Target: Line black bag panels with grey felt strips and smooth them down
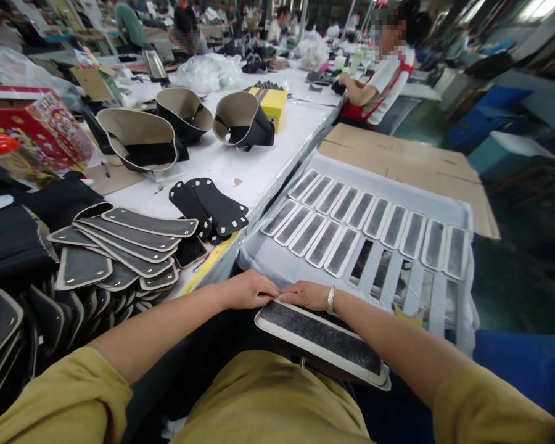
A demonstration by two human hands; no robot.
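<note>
**Both hands meet at one corner of a long panel, beside a partly filled rack**

The left hand (251, 290) and right hand (306, 295) come together at the upper left corner of a long, pale-edged dark panel (321, 336), fingers drawn in narrow and closed on its rim; the undersides of the grips are hidden. The panel slants down to the right in front of the person's body, its far end under the right forearm. A silver bracelet (330, 300) circles the right wrist.

Just beyond the hands stands a grey slatted rack (268, 250). Two rows of small dark panels (377, 216) lie on it, the back row reaching nearly to its right edge. The front row stops partway, leaving bare slats with open gaps toward the near right. A cardboard sheet (398, 163) lies behind the rack.

Left of the rack, the white worktable (208, 161) ends in an edge with yellow tape. Curved panels (143, 237) and black tabbed pieces (215, 206) crowd the near side. Farther back, between the open bags (139, 139) and the table's right edge, a bare white strip runs past a yellow box (272, 108).
</note>
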